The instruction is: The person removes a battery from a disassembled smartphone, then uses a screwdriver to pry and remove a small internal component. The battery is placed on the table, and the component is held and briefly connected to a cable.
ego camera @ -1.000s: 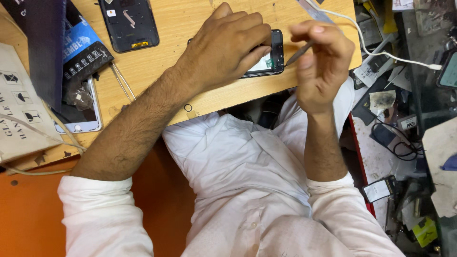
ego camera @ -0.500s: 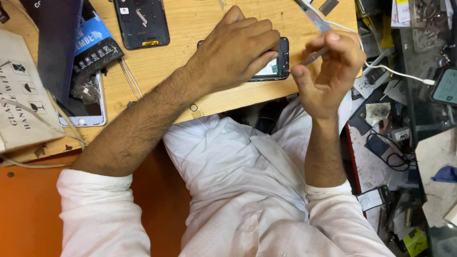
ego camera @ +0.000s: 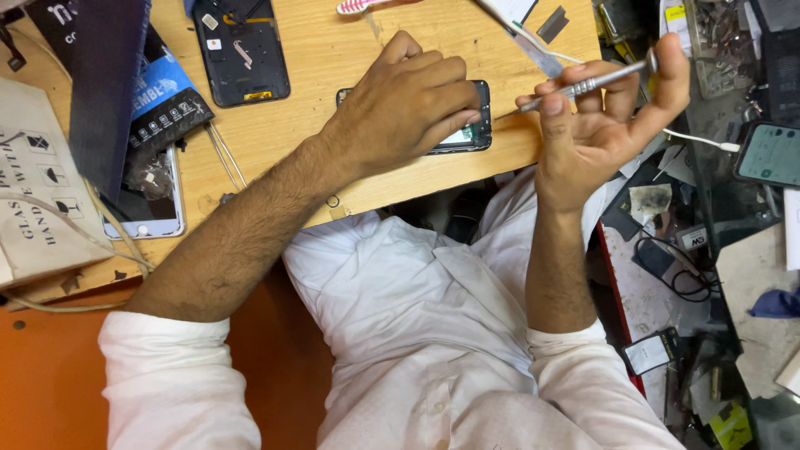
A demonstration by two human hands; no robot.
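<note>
In the head view, the left hand (ego camera: 408, 104) lies palm down over a dark, flat phone (ego camera: 467, 125), fingers curled over its glossy rectangular body and pressing it onto the pale wooden board (ego camera: 350, 50); only the phone's rounded end shows at 3 o'clock of the knuckles. At 3 o'clock from the phone, the right hand (ego camera: 596, 125) is raised off the board, palm turned up, fingers loosely bent around a slim metal screwdriver (ego camera: 587, 83) with a knurled, cylindrical shaft; its tip points toward the phone without touching it. At 10 o'clock from the left hand lies a black back cover (ego camera: 242, 54), matte and rectangular. At 9 o'clock, a white phone (ego camera: 154, 221) rests under a dark printed pouch (ego camera: 167, 108). At 3 o'clock of the right hand, another phone with a lit greenish screen (ego camera: 771, 154) sits among clutter
</note>
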